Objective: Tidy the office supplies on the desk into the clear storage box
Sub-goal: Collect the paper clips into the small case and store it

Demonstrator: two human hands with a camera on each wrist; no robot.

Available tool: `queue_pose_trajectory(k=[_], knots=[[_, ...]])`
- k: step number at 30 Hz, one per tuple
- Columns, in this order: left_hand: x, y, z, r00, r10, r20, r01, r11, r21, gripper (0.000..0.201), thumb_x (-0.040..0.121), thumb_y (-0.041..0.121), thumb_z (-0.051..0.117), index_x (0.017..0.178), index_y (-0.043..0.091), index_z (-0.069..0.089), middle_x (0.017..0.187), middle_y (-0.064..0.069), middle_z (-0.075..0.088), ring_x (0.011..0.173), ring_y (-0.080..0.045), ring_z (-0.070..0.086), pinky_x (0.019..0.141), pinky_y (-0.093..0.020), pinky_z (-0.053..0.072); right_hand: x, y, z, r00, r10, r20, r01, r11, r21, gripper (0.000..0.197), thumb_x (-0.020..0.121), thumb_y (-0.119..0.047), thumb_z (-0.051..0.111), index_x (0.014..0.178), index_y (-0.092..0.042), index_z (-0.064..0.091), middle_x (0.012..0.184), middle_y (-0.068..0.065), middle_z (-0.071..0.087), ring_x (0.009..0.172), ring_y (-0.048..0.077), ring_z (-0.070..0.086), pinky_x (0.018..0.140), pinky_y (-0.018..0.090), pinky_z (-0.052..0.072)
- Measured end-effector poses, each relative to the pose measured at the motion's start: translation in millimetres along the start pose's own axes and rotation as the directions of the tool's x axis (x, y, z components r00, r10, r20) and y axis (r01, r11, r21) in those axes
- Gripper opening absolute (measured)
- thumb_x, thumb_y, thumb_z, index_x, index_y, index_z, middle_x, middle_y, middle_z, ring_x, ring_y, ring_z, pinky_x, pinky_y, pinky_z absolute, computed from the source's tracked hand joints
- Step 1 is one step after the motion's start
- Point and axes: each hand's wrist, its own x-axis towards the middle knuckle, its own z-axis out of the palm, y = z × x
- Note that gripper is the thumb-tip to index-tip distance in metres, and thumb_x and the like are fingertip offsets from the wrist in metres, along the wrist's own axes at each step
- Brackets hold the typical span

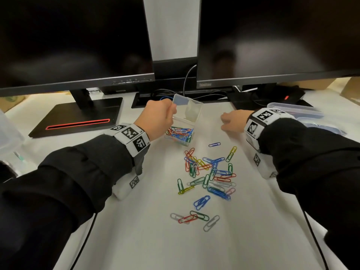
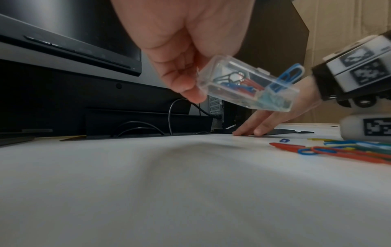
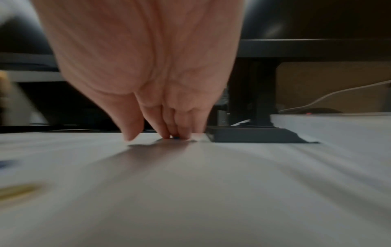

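My left hand grips a small clear box by its left wall and holds it tilted a little above the desk. Its hinged lid stands open, and coloured paper clips lie inside; in the left wrist view a blue clip sticks out of the clear box beside my left hand. Several loose paper clips are scattered on the white desk in front of the box. My right hand reaches past them, straight fingertips pressing on the desk over a tiny blue thing.
Two dark monitors stand behind, with a stand base at left and another base just beyond my right fingers. Cables run between them. A larger clear container lies at right, another clear tub at the left edge.
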Motion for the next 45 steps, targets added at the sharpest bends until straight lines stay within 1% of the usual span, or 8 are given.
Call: queue_pose_trajectory(k=[7,12,20,26,30,35,40,45], knots=[[0.2,1.2,0.2,1.000,-0.004,0.001,0.004,1.000,-0.003,0.032,0.099,0.019,0.033,0.106,0.001,0.059,0.097,-0.014,0.067,0.091,-0.028,0.062,0.083,-0.036,0.049,-70.2,-10.8,10.8,0.926,-0.366,0.094,0.306,0.871,0.385,0.038,0.092,-0.020,0.054,0.130,-0.022,0.054,0.140,-0.012,0.048,0.127,0.004,0.044,0.102,0.011,0.023],[-8.0,1.6,-3.3,1.000,-0.012,-0.007,0.012,1.000,-0.016,0.033,0.100,0.020,0.032,0.105,0.002,0.059,0.093,-0.010,0.066,0.079,-0.019,0.059,0.074,-0.028,0.047,-84.4,-1.2,15.5,0.973,-0.143,-0.183,0.212,0.867,0.450,0.051,0.081,-0.049,0.060,0.127,-0.027,0.054,0.129,-0.004,0.055,0.101,0.010,0.055,0.086,0.023,0.039],[-27.7,1.6,-8.9,0.999,-0.039,-0.018,0.038,0.998,-0.044,0.032,0.099,0.020,0.033,0.104,0.004,0.060,0.093,-0.013,0.068,0.076,-0.018,0.059,0.067,-0.026,0.046,-97.5,-18.8,23.1,0.958,-0.274,0.089,0.200,0.854,0.480,0.044,0.085,-0.052,0.050,0.115,-0.022,0.059,0.107,-0.003,0.060,0.076,0.008,0.059,0.067,0.021,0.049],[-28.2,20.8,-2.2,0.999,-0.023,-0.048,0.023,1.000,-0.011,0.035,0.099,0.020,0.033,0.100,0.002,0.064,0.091,-0.012,0.071,0.087,-0.026,0.065,0.082,-0.034,0.051,-95.8,-20.5,16.6,0.853,-0.110,-0.510,0.442,0.673,0.593,0.019,0.089,-0.037,0.053,0.093,-0.019,0.057,0.093,-0.005,0.062,0.085,0.014,0.065,0.070,0.024,0.049],[-20.5,51.3,15.1,0.999,0.030,-0.027,-0.031,0.998,-0.050,0.036,0.099,0.020,0.034,0.098,0.002,0.065,0.090,-0.013,0.071,0.088,-0.027,0.065,0.087,-0.038,0.048,-94.6,-23.8,15.9,0.820,-0.163,-0.548,0.512,0.638,0.576,0.014,0.091,-0.025,0.053,0.101,-0.028,0.063,0.106,-0.013,0.062,0.093,0.014,0.064,0.087,0.029,0.050],[-18.2,60.3,26.9,0.994,0.043,0.103,-0.033,0.995,-0.093,0.040,0.101,0.028,0.029,0.106,0.001,0.059,0.099,-0.017,0.068,0.093,-0.032,0.062,0.084,-0.035,0.047,-91.4,-19.4,14.5,0.822,0.041,-0.568,0.431,0.607,0.668,0.028,0.094,0.001,0.042,0.108,-0.012,0.063,0.108,0.004,0.058,0.090,0.012,0.059,0.055,-0.004,0.041],[-39.0,57.0,16.9,0.735,-0.003,0.678,-0.019,0.999,0.025,0.060,0.097,0.050,0.017,0.140,0.013,0.036,0.146,-0.007,0.038,0.133,-0.021,0.036,0.107,-0.029,0.026,-85.9,-15.8,14.9,0.809,0.181,-0.560,0.349,0.619,0.704,0.036,0.090,0.006,0.038,0.115,-0.012,0.057,0.119,0.009,0.057,0.110,0.022,0.058,0.068,0.013,0.045],[-50.6,55.1,15.2,0.569,0.100,0.816,-0.081,0.995,-0.065,0.096,0.068,0.071,0.059,0.144,0.032,0.017,0.147,0.006,0.025,0.136,-0.012,0.026,0.113,-0.027,0.022,-83.0,-14.2,13.5,0.814,0.239,-0.529,0.288,0.625,0.725,0.038,0.087,0.000,0.045,0.122,-0.013,0.051,0.126,0.007,0.049,0.103,0.019,0.053,0.053,0.009,0.035]])
